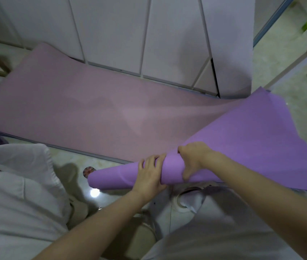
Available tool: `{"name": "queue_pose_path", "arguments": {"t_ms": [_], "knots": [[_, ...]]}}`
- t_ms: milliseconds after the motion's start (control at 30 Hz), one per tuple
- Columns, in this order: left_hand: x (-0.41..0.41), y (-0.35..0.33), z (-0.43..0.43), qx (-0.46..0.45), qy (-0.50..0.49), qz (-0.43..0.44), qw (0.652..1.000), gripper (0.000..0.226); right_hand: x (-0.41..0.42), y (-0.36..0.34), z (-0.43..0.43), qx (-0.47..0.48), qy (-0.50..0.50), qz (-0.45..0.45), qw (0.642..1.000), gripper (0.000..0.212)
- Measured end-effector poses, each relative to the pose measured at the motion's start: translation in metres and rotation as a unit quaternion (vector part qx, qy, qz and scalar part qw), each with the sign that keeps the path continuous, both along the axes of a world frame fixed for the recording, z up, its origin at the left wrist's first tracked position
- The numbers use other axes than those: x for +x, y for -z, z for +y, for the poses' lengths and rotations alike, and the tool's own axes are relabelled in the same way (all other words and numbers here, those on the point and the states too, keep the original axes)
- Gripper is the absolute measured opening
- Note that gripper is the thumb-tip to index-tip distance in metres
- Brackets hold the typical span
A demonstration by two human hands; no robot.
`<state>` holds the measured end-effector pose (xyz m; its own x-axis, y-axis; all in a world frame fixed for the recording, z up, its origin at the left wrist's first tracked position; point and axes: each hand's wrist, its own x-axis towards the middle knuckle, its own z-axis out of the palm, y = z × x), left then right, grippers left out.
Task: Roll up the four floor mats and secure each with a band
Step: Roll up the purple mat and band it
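While half-rolled — purple mat (233, 147) in hands (150, 173) (194, 158)

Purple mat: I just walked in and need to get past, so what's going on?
A person is rolling the purple mat, left hand and right hand gripping its rolled part; the right end flares loose. A pink mat lies flat on the floor beyond. No band shows.
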<state>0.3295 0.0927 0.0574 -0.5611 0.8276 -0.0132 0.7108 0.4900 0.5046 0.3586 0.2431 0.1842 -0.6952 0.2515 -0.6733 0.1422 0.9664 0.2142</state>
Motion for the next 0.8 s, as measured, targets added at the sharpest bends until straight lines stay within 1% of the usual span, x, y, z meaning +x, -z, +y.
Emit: {"name": "queue_pose_path", "arguments": {"t_ms": [67, 133, 200, 267, 333, 367, 467, 533, 600, 633, 667, 733, 800], "knots": [[0.007, 0.004, -0.001, 0.026, -0.018, 0.016, 0.999, 0.101, -0.005, -0.001, 0.005, -0.019, 0.031, -0.039, 0.999, 0.076], [0.008, 0.005, -0.001, 0.029, -0.007, 0.002, 1.000, 0.096, -0.005, 0.001, 0.008, -0.032, 0.048, -0.070, 0.996, 0.079], [0.001, 0.004, 0.002, 0.009, 0.012, -0.021, 1.000, 0.089, -0.004, 0.002, 0.007, -0.032, 0.045, -0.068, 0.996, 0.078], [-0.011, 0.000, 0.004, -0.016, 0.032, -0.041, 0.999, 0.079, 0.000, 0.003, 0.004, -0.029, 0.037, -0.042, 0.998, 0.073], [-0.022, -0.003, 0.005, -0.040, 0.047, -0.051, 0.997, 0.073, 0.002, 0.001, -0.003, -0.024, 0.003, 0.005, 1.000, 0.069], [-0.027, -0.006, 0.005, -0.050, 0.052, -0.060, 0.996, 0.071, 0.004, 0.000, -0.005, -0.007, -0.022, 0.022, 0.999, 0.068], [-0.037, -0.015, 0.011, -0.065, 0.067, -0.091, 0.991, 0.064, 0.008, -0.003, -0.014, 0.081, -0.108, 0.041, 0.990, 0.061], [-0.043, -0.022, 0.019, -0.091, 0.093, -0.097, 0.987, 0.065, 0.013, 0.000, -0.019, 0.127, -0.129, 0.061, 0.982, 0.052], [-0.049, -0.031, 0.028, -0.115, 0.123, -0.101, 0.981, 0.068, 0.015, -0.007, -0.022, 0.156, -0.118, 0.110, 0.975, 0.048], [-0.051, -0.035, 0.031, -0.124, 0.138, -0.102, 0.977, 0.069, 0.016, -0.009, -0.020, 0.158, -0.113, 0.113, 0.974, 0.046], [-0.053, -0.038, 0.035, -0.133, 0.152, -0.106, 0.974, 0.071, 0.018, -0.008, -0.018, 0.145, -0.099, 0.091, 0.980, 0.046], [-0.053, -0.043, 0.040, -0.152, 0.172, -0.117, 0.966, 0.075, 0.025, -0.001, -0.010, 0.121, -0.104, 0.056, 0.986, 0.053], [-0.049, -0.042, 0.041, -0.159, 0.178, -0.134, 0.962, 0.078, 0.025, -0.002, -0.003, 0.110, -0.091, 0.049, 0.989, 0.062]]}}
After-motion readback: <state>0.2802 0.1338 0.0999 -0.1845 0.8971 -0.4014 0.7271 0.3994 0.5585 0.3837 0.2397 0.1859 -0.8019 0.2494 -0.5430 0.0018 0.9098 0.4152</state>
